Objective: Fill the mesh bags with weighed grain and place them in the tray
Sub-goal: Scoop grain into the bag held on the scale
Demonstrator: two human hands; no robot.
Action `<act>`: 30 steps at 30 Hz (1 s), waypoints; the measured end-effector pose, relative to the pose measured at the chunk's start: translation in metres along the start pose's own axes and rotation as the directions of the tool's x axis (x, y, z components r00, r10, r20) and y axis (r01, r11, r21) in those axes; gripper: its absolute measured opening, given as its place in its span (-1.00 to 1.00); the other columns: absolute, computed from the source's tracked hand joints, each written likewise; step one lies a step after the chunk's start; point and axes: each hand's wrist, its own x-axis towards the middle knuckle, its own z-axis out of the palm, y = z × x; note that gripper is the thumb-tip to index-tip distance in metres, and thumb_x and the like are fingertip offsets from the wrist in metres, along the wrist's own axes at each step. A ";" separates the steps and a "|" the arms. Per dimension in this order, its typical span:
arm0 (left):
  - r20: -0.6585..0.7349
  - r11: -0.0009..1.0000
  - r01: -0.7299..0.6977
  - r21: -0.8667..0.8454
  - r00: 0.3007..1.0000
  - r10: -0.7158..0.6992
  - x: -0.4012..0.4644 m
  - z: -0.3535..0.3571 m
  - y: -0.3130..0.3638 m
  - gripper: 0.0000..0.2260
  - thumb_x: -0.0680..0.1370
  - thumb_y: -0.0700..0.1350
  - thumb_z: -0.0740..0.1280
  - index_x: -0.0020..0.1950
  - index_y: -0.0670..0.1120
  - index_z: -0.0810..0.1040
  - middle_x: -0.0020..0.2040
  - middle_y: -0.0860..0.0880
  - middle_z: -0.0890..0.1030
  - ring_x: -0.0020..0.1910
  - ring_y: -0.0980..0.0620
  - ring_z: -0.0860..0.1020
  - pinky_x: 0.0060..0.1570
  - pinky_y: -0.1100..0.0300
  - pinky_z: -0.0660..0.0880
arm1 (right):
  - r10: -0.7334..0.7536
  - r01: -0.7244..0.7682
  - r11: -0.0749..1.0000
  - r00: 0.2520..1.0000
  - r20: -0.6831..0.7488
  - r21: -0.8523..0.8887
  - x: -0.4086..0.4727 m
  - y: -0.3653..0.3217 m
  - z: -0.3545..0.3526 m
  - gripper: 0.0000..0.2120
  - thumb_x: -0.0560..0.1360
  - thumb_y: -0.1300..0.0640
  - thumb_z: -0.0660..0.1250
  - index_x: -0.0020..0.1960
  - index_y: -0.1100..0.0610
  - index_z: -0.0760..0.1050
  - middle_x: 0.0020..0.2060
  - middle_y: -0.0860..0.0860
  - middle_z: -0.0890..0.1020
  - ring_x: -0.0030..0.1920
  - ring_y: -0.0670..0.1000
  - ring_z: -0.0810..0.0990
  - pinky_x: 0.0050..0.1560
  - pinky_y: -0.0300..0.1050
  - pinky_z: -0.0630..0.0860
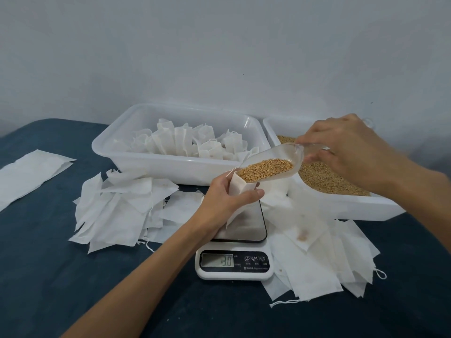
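Glossy white plastic trays (156, 164); clear smooth plastic scoop (280, 154); matt, papery woven mesh bags (117, 211); dark glossy scale platform (249, 225); matt blue cloth tabletop (48, 264).

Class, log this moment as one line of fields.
step: filling | left hand: holds mesh bag over scale | right hand: tilts scoop of grain into bag | tray: filled bags inside

A white mesh bag (238, 185) stands open-mouthed above the scale (234, 262), a grain-filled clear scoop (271, 164) at its mouth.
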 end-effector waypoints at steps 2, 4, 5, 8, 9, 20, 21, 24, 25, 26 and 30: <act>-0.007 1.000 0.012 0.004 1.000 -0.012 0.000 0.001 -0.001 -0.71 0.54 -0.19 0.54 0.24 -0.07 0.64 0.13 -0.10 0.72 0.10 0.01 0.67 0.15 0.16 0.56 | 0.009 -0.009 1.000 1.000 0.006 0.007 -0.001 -0.002 0.000 -0.72 0.47 0.33 0.46 0.14 0.10 0.68 -0.02 0.04 0.68 -0.02 0.14 0.61 0.20 0.09 0.27; -0.008 1.000 0.017 -0.005 1.000 -0.017 0.000 0.001 -0.001 -0.71 0.54 -0.19 0.54 0.24 -0.09 0.64 0.12 -0.12 0.72 0.08 0.02 0.67 0.11 0.19 0.57 | 0.016 -0.016 1.000 1.000 0.012 0.008 -0.001 -0.003 0.001 -0.73 0.48 0.31 0.47 0.15 0.10 0.68 -0.02 0.06 0.68 -0.01 0.15 0.61 0.21 0.12 0.29; -0.009 1.000 0.018 -0.005 1.000 -0.018 0.000 0.001 -0.001 -0.70 0.53 -0.19 0.54 0.25 -0.09 0.64 0.12 -0.13 0.72 0.07 0.01 0.67 0.10 0.20 0.57 | 0.020 -0.020 1.000 1.000 0.014 0.006 -0.001 -0.003 0.001 -0.74 0.49 0.29 0.47 0.15 0.11 0.68 -0.01 0.06 0.68 0.00 0.15 0.61 0.22 0.13 0.30; -0.019 1.000 0.022 0.009 1.000 -0.022 0.001 0.000 0.000 -0.71 0.53 -0.19 0.55 0.24 -0.09 0.65 0.12 -0.13 0.72 0.07 0.00 0.66 0.10 0.17 0.56 | 0.028 -0.028 1.000 1.000 0.010 0.003 -0.001 -0.003 0.001 -0.75 0.49 0.27 0.47 0.16 0.11 0.68 0.00 0.07 0.68 0.01 0.16 0.61 0.21 0.12 0.29; -0.019 1.000 0.023 0.008 1.000 -0.023 0.001 0.000 0.000 -0.71 0.53 -0.19 0.54 0.23 -0.10 0.65 0.12 -0.13 0.72 0.06 0.01 0.66 0.09 0.17 0.56 | 0.028 -0.028 1.000 1.000 0.007 0.003 -0.001 -0.003 0.001 -0.75 0.49 0.27 0.47 0.16 0.11 0.68 0.01 0.06 0.68 0.01 0.16 0.61 0.21 0.11 0.29; -0.013 1.000 0.022 0.010 1.000 -0.022 0.000 0.000 -0.001 -0.69 0.50 -0.15 0.57 0.22 -0.04 0.66 0.09 -0.07 0.73 0.09 -0.01 0.67 0.13 0.15 0.57 | 0.001 -0.001 1.000 0.999 -0.037 -0.019 -0.004 0.001 0.004 -0.71 0.45 0.27 0.51 0.15 0.09 0.68 -0.03 0.04 0.68 -0.03 0.15 0.61 0.17 0.15 0.32; -0.016 1.000 0.023 0.011 1.000 -0.023 0.000 0.000 -0.001 -0.70 0.50 -0.16 0.57 0.22 -0.04 0.66 0.09 -0.08 0.73 0.08 -0.01 0.67 0.13 0.14 0.57 | 0.002 -0.003 1.000 0.999 -0.041 -0.024 -0.004 0.001 0.004 -0.71 0.45 0.27 0.51 0.16 0.10 0.68 -0.02 0.05 0.69 -0.03 0.16 0.62 0.17 0.16 0.33; -0.021 1.000 0.023 0.000 1.000 -0.023 0.000 -0.001 0.000 -0.73 0.52 -0.19 0.56 0.20 -0.05 0.66 0.09 -0.09 0.74 0.03 0.04 0.68 0.00 0.26 0.57 | -0.004 0.003 1.000 0.999 -0.044 -0.029 -0.005 0.001 0.004 -0.71 0.45 0.25 0.51 0.16 0.10 0.68 -0.02 0.05 0.69 -0.03 0.16 0.62 0.17 0.15 0.32; -0.022 1.000 0.024 -0.006 0.999 -0.024 -0.001 -0.001 0.000 -0.73 0.52 -0.19 0.56 0.19 -0.06 0.66 0.09 -0.10 0.73 0.01 0.06 0.68 -0.03 0.29 0.56 | -0.007 0.005 1.000 0.999 -0.045 -0.030 -0.006 0.001 0.005 -0.71 0.45 0.24 0.52 0.16 0.10 0.68 -0.02 0.05 0.69 -0.03 0.16 0.62 0.17 0.14 0.32; -0.022 1.000 0.025 -0.010 0.999 -0.025 -0.001 -0.001 0.000 -0.73 0.52 -0.20 0.56 0.19 -0.06 0.65 0.09 -0.11 0.73 0.00 0.06 0.67 -0.04 0.30 0.56 | -0.007 0.005 1.000 0.999 -0.047 -0.030 -0.006 0.002 0.004 -0.71 0.45 0.24 0.52 0.16 0.10 0.68 -0.03 0.04 0.69 -0.03 0.15 0.62 0.17 0.13 0.31; -0.026 1.000 0.022 -0.011 0.999 -0.023 -0.001 0.000 0.000 -0.70 0.47 -0.15 0.57 0.18 -0.05 0.65 0.11 -0.15 0.72 0.01 0.03 0.66 0.00 0.26 0.57 | 0.002 -0.003 1.000 0.999 -0.049 -0.021 -0.007 0.003 0.003 -0.72 0.47 0.25 0.49 0.17 0.10 0.67 -0.01 0.03 0.68 -0.01 0.14 0.61 0.18 0.08 0.29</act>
